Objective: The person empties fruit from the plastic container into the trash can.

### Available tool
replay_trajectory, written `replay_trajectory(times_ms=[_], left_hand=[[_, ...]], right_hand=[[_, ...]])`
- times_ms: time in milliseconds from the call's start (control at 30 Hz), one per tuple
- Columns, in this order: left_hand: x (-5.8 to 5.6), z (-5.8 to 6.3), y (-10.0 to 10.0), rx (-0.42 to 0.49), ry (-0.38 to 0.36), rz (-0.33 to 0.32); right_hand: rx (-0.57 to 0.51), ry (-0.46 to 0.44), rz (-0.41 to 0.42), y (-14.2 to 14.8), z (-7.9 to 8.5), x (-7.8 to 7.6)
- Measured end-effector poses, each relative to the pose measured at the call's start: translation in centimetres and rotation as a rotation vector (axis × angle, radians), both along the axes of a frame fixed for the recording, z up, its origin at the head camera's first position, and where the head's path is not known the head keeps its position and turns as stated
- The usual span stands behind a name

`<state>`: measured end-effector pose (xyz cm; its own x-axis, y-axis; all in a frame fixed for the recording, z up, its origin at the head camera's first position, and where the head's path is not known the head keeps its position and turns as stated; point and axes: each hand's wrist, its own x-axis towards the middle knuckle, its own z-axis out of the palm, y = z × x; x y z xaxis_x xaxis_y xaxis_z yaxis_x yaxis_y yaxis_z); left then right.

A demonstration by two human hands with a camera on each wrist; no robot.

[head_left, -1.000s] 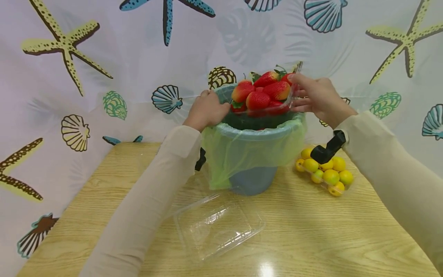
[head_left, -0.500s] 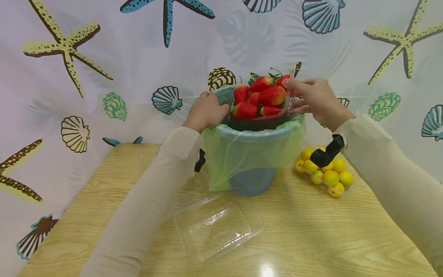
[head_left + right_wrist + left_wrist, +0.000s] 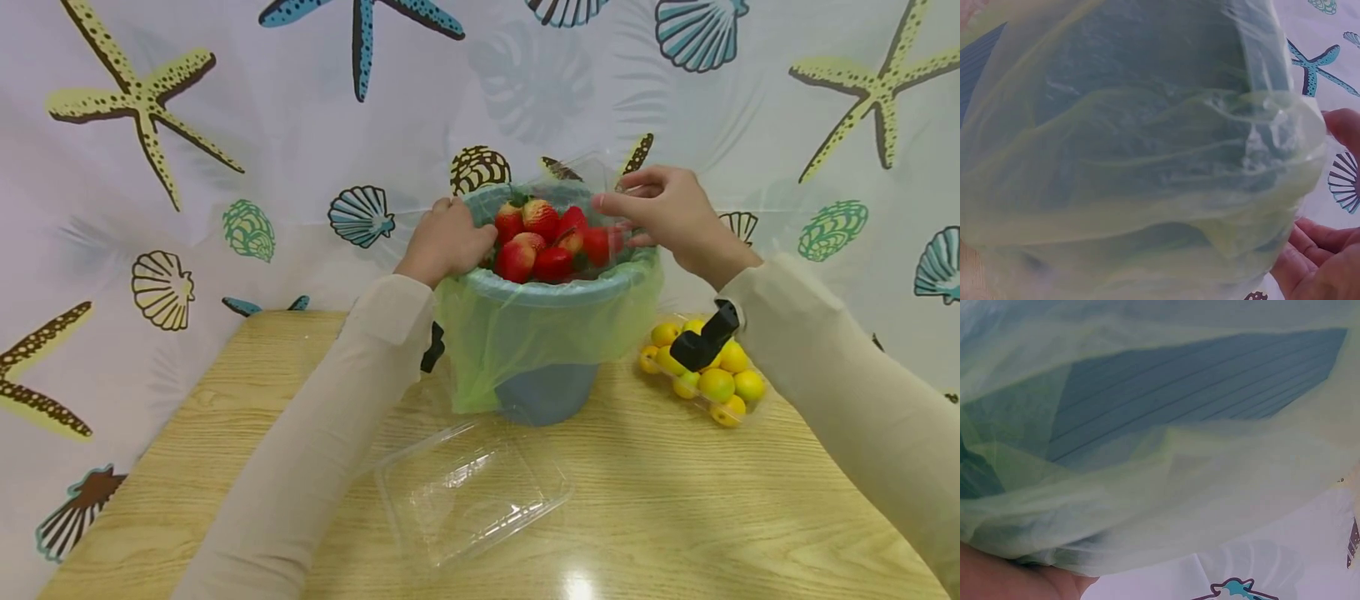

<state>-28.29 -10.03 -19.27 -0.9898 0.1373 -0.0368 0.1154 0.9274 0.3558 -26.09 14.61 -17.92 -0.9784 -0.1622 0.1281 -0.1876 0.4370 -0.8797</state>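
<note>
A blue bin (image 3: 543,392) stands on the table, with a thin yellow-green bag (image 3: 562,329) folded over its rim. My left hand (image 3: 450,240) grips the rim's left side through the bag; part of it shows low in the left wrist view (image 3: 1016,578). My right hand (image 3: 675,212) holds the right end of a clear plastic box (image 3: 592,171), which is tilted over the bin mouth. Red strawberries (image 3: 536,217) lie at the mouth, against or below the box; which are still inside it I cannot tell. In the right wrist view, the bag (image 3: 1147,187) hides the box.
A clear plastic tray or lid (image 3: 472,492) lies on the wooden table (image 3: 675,517) in front of the bin. Right of the bin sits a clear box of small yellow citrus fruits (image 3: 716,385). A patterned curtain (image 3: 300,125) hangs behind.
My right hand has tipped the strawberry box leftward and down into the bin mouth, and the strawberries have slid lower. My left hand stays on the rim.
</note>
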Motion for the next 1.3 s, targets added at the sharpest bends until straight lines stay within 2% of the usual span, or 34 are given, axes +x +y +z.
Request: replay_trajectory(times_ms=[367, 700, 1300], left_hand=[[0.1, 0.0, 0.1, -0.003, -0.017, -0.002], [0.2, 0.2, 0.1, 0.001, -0.015, -0.002], [0.3, 0.2, 0.1, 0.000, -0.035, -0.001]], right_hand=[[0.038, 0.036, 0.016, 0.1, -0.4, 0.4], [0.125, 0.120, 0.034, 0.0, -0.7, 0.4], [0.042, 0.177, 0.087, 0.2, -1.3, 0.3]])
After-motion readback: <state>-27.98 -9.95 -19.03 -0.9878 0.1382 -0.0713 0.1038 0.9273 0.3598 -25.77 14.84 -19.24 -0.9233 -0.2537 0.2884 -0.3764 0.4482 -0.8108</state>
